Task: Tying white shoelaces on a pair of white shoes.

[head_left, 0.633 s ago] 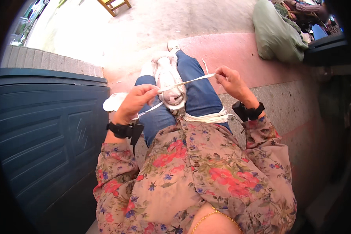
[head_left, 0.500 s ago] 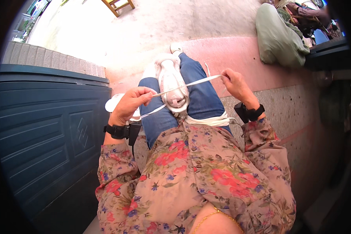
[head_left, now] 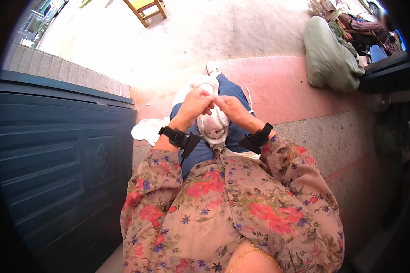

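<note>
A pale pink and white shoe (head_left: 213, 128) lies on my lap between my thighs, its far part covered by my hands. Above it, my left hand (head_left: 196, 108) and my right hand (head_left: 234, 110) meet at the fingertips, both closed in a pinch. The white shoelace they held stretched a moment ago is mostly hidden between the fingers. Beside my right hand a thin white lace strand (head_left: 249, 97) shows against the floor. Partly under my right forearm, a bundle of white laces (head_left: 245, 154) rests across my right thigh.
A white object (head_left: 146, 131), its kind unclear, is beside my left leg. A dark blue panelled door (head_left: 64, 150) stands close on the left. Farther off are a full green sack (head_left: 330, 57) at the right and a wooden stool (head_left: 146, 10) at the top.
My hands have come together from wide apart, over the shoe. The lace stretched between them no longer shows as a taut line. The whole view has shifted slightly.
</note>
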### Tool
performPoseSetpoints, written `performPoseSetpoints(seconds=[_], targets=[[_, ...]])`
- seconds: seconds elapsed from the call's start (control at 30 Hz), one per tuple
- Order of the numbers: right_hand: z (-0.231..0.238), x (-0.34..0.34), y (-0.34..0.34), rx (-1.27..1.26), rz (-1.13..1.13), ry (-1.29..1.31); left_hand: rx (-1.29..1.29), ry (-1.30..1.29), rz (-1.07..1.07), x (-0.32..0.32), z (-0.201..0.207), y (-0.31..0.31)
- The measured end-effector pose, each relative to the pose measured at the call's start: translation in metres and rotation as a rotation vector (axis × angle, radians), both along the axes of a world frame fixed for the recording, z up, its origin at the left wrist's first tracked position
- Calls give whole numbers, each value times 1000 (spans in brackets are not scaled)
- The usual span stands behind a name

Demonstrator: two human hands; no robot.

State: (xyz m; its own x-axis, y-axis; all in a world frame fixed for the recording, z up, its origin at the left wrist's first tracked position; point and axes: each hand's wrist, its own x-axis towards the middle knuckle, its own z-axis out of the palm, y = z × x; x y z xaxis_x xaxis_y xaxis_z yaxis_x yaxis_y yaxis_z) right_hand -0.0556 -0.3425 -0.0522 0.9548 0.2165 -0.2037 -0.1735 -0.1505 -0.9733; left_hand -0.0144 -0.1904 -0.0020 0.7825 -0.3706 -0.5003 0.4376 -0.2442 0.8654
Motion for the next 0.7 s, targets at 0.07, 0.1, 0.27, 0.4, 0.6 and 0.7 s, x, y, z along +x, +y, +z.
performPoseSetpoints(seconds=[0.07, 0.1, 0.27, 0.4, 0.6, 0.7], targets=[[-6, 2, 2, -156, -12, -145, 79, -16, 74, -2, -28, 19], [-8, 2, 1, -182, -3, -66, 193, -223, 73, -4, -53, 30], [-40, 12, -6, -250, -114, -79, 524, -636, -34, -8, -69, 16], [-37, 18, 1, -322, -17, -48, 628, -738, -105, -2, -72, 15], [-28, 17, 6, -424, -32, -128, 610, -631, -35, 1, -76, 12], [-29, 19, 9, -504, -35, -188, 600, -595, 12, 2, -79, 11]])
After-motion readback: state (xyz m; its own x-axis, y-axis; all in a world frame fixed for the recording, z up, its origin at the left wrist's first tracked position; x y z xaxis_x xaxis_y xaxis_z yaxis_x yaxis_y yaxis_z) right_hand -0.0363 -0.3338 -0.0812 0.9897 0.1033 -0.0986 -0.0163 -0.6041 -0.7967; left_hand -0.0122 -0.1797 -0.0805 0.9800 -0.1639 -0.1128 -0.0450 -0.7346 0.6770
